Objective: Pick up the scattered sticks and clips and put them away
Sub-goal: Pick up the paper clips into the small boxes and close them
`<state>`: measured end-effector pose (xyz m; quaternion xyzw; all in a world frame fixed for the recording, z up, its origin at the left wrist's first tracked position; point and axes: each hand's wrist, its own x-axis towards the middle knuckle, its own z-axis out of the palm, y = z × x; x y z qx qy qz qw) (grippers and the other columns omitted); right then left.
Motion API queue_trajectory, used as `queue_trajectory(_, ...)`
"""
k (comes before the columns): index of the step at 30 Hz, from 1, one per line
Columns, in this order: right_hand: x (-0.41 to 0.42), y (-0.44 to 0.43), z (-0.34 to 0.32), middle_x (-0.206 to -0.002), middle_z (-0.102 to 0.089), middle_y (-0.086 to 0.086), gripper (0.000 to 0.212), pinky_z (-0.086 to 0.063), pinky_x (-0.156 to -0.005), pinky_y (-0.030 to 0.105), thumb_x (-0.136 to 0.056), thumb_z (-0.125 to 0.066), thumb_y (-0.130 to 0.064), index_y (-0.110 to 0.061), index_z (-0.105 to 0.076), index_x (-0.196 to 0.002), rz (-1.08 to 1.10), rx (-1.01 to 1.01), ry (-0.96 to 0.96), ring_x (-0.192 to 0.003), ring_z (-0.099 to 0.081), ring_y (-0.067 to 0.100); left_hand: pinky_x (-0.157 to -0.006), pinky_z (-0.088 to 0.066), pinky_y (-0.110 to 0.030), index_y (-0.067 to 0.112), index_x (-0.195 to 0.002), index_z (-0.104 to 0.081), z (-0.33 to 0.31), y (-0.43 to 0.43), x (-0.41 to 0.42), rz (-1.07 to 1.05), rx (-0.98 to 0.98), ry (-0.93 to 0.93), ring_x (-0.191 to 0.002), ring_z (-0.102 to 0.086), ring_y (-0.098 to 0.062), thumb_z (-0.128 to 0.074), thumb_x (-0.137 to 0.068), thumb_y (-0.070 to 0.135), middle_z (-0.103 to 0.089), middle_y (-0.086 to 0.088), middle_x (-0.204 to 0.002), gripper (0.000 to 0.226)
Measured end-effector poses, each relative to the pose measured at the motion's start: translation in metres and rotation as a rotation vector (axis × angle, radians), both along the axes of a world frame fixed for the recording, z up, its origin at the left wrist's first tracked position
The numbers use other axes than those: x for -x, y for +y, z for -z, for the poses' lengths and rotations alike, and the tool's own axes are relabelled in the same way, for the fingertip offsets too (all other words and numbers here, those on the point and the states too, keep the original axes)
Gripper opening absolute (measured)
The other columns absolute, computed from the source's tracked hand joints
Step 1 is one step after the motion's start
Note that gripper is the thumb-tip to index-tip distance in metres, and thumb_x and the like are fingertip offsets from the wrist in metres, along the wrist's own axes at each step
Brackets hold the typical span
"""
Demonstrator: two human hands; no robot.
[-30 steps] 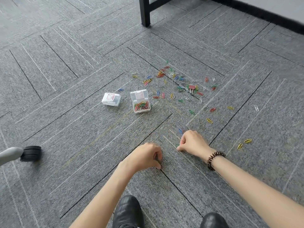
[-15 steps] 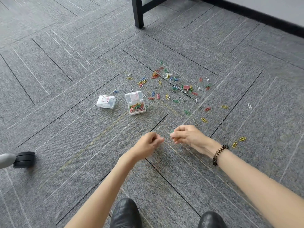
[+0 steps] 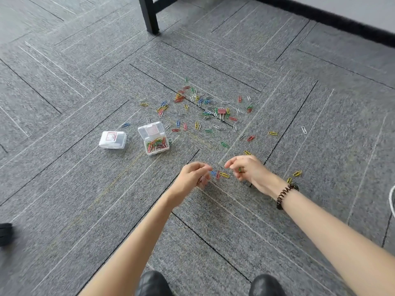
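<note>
Several coloured paper clips (image 3: pixel 203 105) lie scattered on the grey carpet, with a pink binder clip (image 3: pixel 221 111) among them. A clear open box (image 3: pixel 152 129), partly filled with clips, stands left of the scatter. My left hand (image 3: pixel 192 175) hovers near the carpet with its fingers pinched on a few clips. My right hand (image 3: pixel 249 169) is curled close beside it, a green clip showing in the palm. Blue, red and yellow clips (image 3: pixel 218 174) lie between the two hands. No sticks are visible.
A closed clear box (image 3: pixel 112 139) sits left of the open one. A black table leg (image 3: pixel 150 16) stands at the top, a chair caster (image 3: pixel 5 233) at the left edge, a white cable (image 3: pixel 392 199) at the right edge. My black shoes (image 3: pixel 152 284) are at the bottom.
Both hands have lifted off the carpet and drawn together, fingers pinched on picked-up clips. The view has shifted slightly forward.
</note>
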<state>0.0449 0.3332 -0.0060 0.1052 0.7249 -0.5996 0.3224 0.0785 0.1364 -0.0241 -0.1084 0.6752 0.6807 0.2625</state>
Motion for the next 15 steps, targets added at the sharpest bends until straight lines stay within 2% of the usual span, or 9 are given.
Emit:
queue_trajectory(2,0.0,-0.002,0.004,-0.07,-0.058,-0.001,0.006,-0.037,-0.057,0.02,-0.083,-0.066,-0.013,-0.009,-0.067,-0.088,-0.076,-0.248,0.139,-0.059,-0.046,0.008,-0.054,-0.038,-0.015,0.009,-0.094,-0.063,0.004,0.006,0.002,0.067,0.307,0.185,-0.055,-0.045,-0.003,-0.063,-0.091,0.021,-0.056,0.007,-0.067,0.012)
queue_trajectory(4,-0.001,-0.004,0.01,-0.067,-0.055,-0.004,0.016,-0.033,-0.052,0.019,-0.077,-0.076,-0.025,-0.016,-0.066,-0.083,-0.153,-0.446,0.26,-0.054,-0.04,0.007,-0.05,-0.033,-0.012,0.012,-0.09,-0.062,0.005,0.011,0.004,0.15,0.566,0.361,-0.05,-0.042,0.002,-0.071,-0.085,0.023,-0.051,0.012,-0.063,0.015)
queue_trajectory(7,-0.005,-0.008,0.016,-0.068,-0.05,-0.011,0.021,-0.03,-0.051,0.017,-0.074,-0.078,-0.03,-0.019,-0.063,-0.082,-0.217,-0.566,0.319,-0.056,-0.039,0.001,-0.053,-0.028,-0.016,0.017,-0.095,-0.056,0.006,0.016,0.007,0.282,0.83,0.492,-0.06,-0.04,0.0,-0.072,-0.083,0.032,-0.044,0.015,-0.071,0.024)
queue_trajectory(10,-0.006,-0.012,0.022,-0.081,-0.061,-0.007,0.02,-0.049,-0.067,0.025,-0.074,-0.078,-0.028,-0.019,-0.063,-0.083,-0.256,-0.622,0.353,-0.074,-0.055,0.006,-0.054,-0.027,-0.019,0.02,-0.1,-0.052,0.009,0.018,0.011,0.329,0.93,0.541,-0.063,-0.039,-0.001,-0.066,-0.087,0.03,-0.047,0.013,-0.08,0.021)
queue_trajectory(11,-0.006,-0.013,0.021,-0.081,-0.061,-0.006,0.018,-0.051,-0.068,0.027,-0.076,-0.077,-0.026,-0.018,-0.063,-0.083,-0.27,-0.639,0.362,-0.074,-0.057,0.008,-0.054,-0.028,-0.019,0.02,-0.1,-0.052,0.01,0.018,0.013,0.337,0.934,0.548,-0.063,-0.039,-0.001,-0.065,-0.088,0.029,-0.048,0.012,-0.082,0.02)
queue_trajectory(15,-0.005,-0.016,0.021,-0.069,-0.055,-0.007,0.011,-0.034,-0.052,0.018,-0.084,-0.07,-0.021,-0.013,-0.062,-0.084,-0.326,-0.641,0.364,-0.055,-0.044,0.003,-0.061,-0.035,-0.023,0.018,-0.099,-0.054,0.007,0.018,0.021,0.433,0.955,0.547,-0.074,-0.047,-0.01,-0.063,-0.09,0.027,-0.054,0.008,-0.088,0.016)
